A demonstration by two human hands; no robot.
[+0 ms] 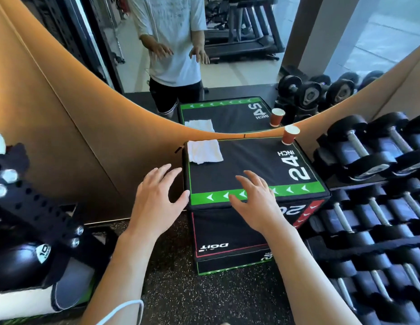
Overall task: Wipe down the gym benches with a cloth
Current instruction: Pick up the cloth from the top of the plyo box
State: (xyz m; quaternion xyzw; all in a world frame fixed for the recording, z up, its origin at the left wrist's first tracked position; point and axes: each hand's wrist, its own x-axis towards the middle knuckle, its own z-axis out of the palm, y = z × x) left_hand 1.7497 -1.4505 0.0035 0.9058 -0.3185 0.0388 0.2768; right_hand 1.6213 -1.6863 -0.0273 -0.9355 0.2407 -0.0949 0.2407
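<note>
The folded white cloth lies untouched at the far left corner of the padded box's top, so by the look of it your wiping has not begun and the whole surface is still to do. Both your left hand and right hand hover near its front edge, fingers spread and holding nothing. Whether the paper cup at the far right corner is empty I cannot tell; it likely needs shifting.

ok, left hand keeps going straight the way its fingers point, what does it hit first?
Probably the near left edge of the black plyo box. The left hand points up and right, and the white cloth lies farther along that line. Its height above the box is unclear.
</note>
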